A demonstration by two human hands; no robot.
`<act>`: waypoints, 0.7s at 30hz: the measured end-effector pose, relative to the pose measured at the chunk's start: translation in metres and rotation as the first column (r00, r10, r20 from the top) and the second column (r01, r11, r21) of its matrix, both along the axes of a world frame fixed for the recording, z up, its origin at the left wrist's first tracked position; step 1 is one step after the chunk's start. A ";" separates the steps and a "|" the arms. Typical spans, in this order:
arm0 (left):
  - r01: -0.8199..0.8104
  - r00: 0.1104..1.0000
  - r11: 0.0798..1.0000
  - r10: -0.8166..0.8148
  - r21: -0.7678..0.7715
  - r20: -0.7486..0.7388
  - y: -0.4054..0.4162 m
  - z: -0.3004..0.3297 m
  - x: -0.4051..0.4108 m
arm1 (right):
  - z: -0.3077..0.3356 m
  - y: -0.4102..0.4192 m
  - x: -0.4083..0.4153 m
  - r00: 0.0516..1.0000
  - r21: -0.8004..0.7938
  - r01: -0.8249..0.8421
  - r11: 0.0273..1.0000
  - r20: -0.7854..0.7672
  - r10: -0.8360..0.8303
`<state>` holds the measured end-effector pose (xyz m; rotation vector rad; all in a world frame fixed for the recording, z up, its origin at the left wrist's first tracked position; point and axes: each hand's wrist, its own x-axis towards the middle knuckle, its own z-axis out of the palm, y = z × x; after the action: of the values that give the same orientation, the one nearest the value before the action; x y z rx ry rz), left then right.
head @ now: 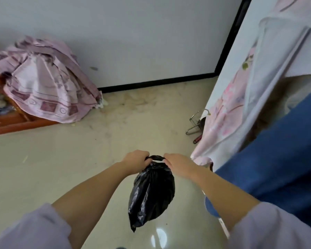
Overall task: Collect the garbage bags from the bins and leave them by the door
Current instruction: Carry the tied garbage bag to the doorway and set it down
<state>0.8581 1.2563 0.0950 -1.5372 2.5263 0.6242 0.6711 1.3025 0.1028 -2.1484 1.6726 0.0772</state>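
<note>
A black garbage bag (151, 193) hangs in the air above the pale tiled floor, in the lower middle of the head view. Its gathered neck is pulled into a twisted strip between my two hands. My left hand (136, 160) grips the left end of that strip. My right hand (178, 164) grips the right end. The bag's body sags below my fists and tapers to a point at the bottom. No bin and no door are visible in this view.
A pink patterned cloth (48, 83) lies heaped over a wooden frame (16, 123) at the left by the white wall. At the right hangs a pale floral sheet (241, 97), with blue fabric (276, 159) below it. A wire hanger (196, 123) lies on the floor near the sheet.
</note>
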 end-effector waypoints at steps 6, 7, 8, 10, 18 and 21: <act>-0.065 0.998 0.998 0.065 0.017 -0.005 -0.125 -0.004 -0.003 | -0.004 -0.138 -0.006 0.997 0.002 -0.069 0.998 -0.028 0.069; -0.058 0.998 0.998 0.058 0.016 -0.009 -0.151 -0.005 -0.005 | -0.006 -0.164 -0.009 0.997 -0.006 -0.070 0.998 -0.030 0.070; -0.045 0.999 0.999 0.046 0.014 -0.011 -0.178 -0.006 -0.008 | -0.008 -0.190 -0.012 0.998 -0.015 -0.064 0.998 -0.027 0.063; -0.012 1.000 1.000 0.012 0.003 -0.013 -0.234 -0.006 -0.015 | -0.010 -0.242 -0.019 0.999 -0.032 -0.043 0.999 -0.028 0.042; 0.175 0.984 0.984 -0.176 -0.027 -0.006 -0.450 0.022 -0.045 | 0.007 -0.429 -0.044 0.994 -0.092 0.114 0.989 0.010 -0.113; 0.254 0.967 0.967 -0.253 -0.030 0.014 -0.519 0.026 -0.074 | 0.008 -0.490 -0.068 0.987 -0.093 0.159 0.983 -0.010 -0.161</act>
<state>0.7841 0.7369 0.1208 -1.1918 2.6747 0.5411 0.6029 0.8129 0.1105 -2.0745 1.8871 -0.0283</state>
